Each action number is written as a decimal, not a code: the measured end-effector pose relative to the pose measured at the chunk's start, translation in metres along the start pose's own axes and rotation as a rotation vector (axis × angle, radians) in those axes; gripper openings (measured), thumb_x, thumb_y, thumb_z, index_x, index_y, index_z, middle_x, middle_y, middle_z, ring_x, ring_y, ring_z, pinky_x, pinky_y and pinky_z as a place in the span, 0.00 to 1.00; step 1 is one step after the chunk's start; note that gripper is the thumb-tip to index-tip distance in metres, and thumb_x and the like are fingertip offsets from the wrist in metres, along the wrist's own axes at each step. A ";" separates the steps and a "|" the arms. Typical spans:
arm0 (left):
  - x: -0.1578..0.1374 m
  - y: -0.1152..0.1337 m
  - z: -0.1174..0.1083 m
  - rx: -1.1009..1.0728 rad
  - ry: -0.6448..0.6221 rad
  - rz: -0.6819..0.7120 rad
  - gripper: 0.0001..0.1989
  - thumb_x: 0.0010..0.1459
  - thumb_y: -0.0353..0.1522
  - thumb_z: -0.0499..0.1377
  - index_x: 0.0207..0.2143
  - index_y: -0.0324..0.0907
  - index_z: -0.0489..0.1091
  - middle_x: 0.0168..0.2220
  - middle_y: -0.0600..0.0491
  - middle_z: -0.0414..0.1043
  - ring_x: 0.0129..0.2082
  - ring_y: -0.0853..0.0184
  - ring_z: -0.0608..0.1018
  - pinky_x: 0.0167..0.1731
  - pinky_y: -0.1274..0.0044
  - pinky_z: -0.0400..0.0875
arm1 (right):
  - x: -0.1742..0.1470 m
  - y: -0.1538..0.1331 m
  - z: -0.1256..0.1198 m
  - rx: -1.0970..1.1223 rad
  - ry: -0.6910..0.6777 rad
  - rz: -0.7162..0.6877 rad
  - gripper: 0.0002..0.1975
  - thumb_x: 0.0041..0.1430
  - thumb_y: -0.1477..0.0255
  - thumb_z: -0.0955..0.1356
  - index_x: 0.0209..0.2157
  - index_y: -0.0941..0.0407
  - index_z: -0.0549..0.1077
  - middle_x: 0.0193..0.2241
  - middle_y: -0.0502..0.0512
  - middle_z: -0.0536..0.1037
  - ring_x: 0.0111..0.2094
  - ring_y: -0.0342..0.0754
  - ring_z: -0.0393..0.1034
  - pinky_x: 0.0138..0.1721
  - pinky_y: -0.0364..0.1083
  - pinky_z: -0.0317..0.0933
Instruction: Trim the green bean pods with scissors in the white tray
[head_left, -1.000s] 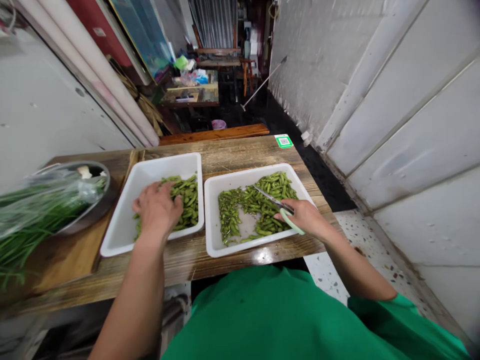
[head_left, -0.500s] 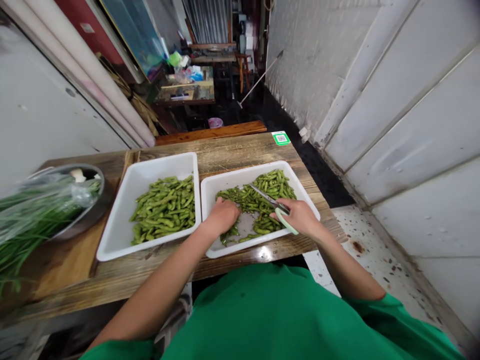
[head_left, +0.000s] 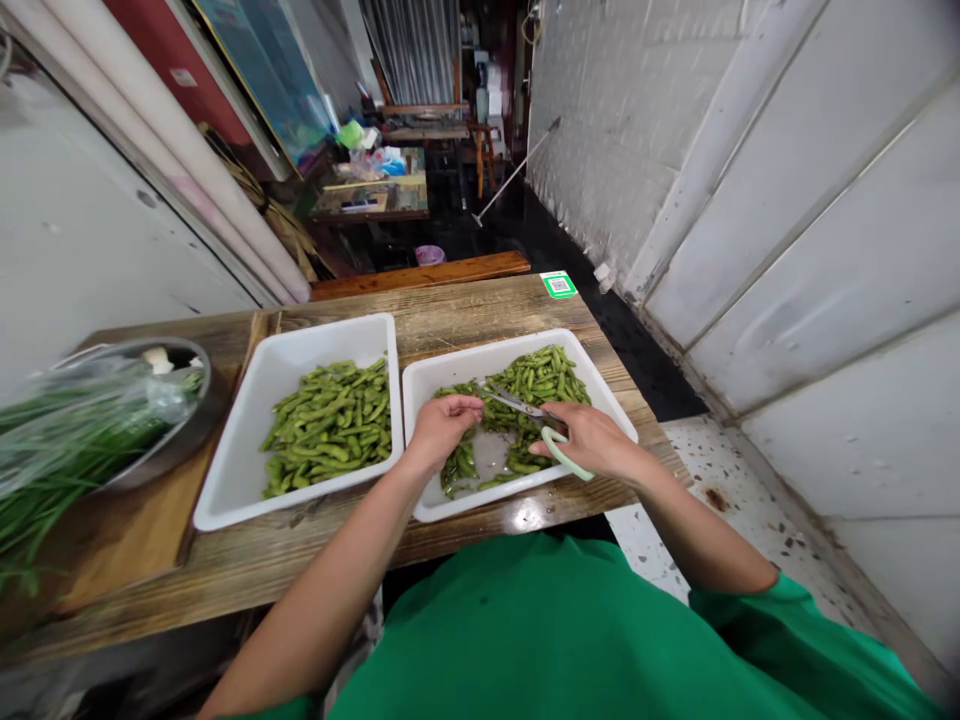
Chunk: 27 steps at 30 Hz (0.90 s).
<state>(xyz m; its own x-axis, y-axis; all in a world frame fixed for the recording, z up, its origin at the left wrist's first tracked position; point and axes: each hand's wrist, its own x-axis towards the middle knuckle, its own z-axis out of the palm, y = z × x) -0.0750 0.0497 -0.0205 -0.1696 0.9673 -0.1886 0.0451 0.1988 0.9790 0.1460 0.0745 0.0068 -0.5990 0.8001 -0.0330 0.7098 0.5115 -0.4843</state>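
My right hand (head_left: 589, 437) grips a pair of scissors (head_left: 517, 403) with pale green handles, over the right white tray (head_left: 420, 375). The blades point left toward the fingertips of my left hand (head_left: 446, 428). That hand is closed in a pinch above the same tray, close to the scissor tips; whatever is between its fingers is too small or hidden to name. Beneath both hands lie green edamame pods (head_left: 551, 375), heaped mostly at the back and right, with the tray's wet bottom showing in the middle.
Left of it stands another white tray (head_left: 259, 400) holding more edamame pods (head_left: 330, 420). Further left, a metal bowl (head_left: 214, 400) and bagged green stalks (head_left: 82, 440) rest on a wooden board (head_left: 142, 560). A QR-code card (head_left: 559, 285) lies at the wooden table's (head_left: 465, 305) far corner.
My left hand has lifted from the pods and turned, its fingertips now beside the scissor tips. The scissors have shifted slightly left and down.
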 end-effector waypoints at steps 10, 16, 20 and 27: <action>-0.012 0.020 0.006 -0.639 -0.068 -0.203 0.11 0.41 0.21 0.60 0.31 0.36 0.67 0.23 0.54 0.69 0.24 0.76 0.71 0.25 0.84 0.66 | -0.002 -0.016 0.003 0.000 0.048 -0.012 0.27 0.45 0.55 0.64 0.45 0.56 0.65 0.28 0.53 0.71 0.27 0.44 0.64 0.28 0.40 0.54; -0.019 0.017 0.019 -0.760 -0.038 -0.228 0.06 0.43 0.21 0.59 0.28 0.35 0.67 0.26 0.52 0.70 0.28 0.74 0.73 0.32 0.81 0.68 | -0.002 -0.023 0.002 0.049 0.107 -0.015 0.26 0.45 0.57 0.65 0.45 0.56 0.65 0.29 0.53 0.71 0.28 0.44 0.64 0.30 0.41 0.55; -0.011 0.014 0.003 -0.328 0.108 -0.030 0.10 0.43 0.30 0.60 0.31 0.38 0.68 0.24 0.55 0.69 0.26 0.73 0.72 0.30 0.80 0.65 | -0.001 -0.015 0.000 0.041 0.158 0.043 0.26 0.46 0.56 0.65 0.44 0.55 0.66 0.29 0.53 0.71 0.28 0.44 0.64 0.29 0.41 0.55; 0.002 0.003 0.001 1.168 -0.267 0.240 0.09 0.45 0.36 0.56 0.23 0.40 0.73 0.23 0.48 0.73 0.27 0.62 0.72 0.33 0.72 0.58 | -0.001 -0.006 0.003 0.013 0.157 0.090 0.26 0.45 0.56 0.64 0.44 0.55 0.66 0.28 0.52 0.71 0.28 0.44 0.64 0.29 0.41 0.56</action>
<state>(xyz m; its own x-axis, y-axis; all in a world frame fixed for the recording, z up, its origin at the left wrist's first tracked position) -0.0745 0.0523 -0.0182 0.1658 0.9736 -0.1567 0.9279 -0.1002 0.3592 0.1415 0.0693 0.0069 -0.4671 0.8822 0.0597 0.7526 0.4321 -0.4968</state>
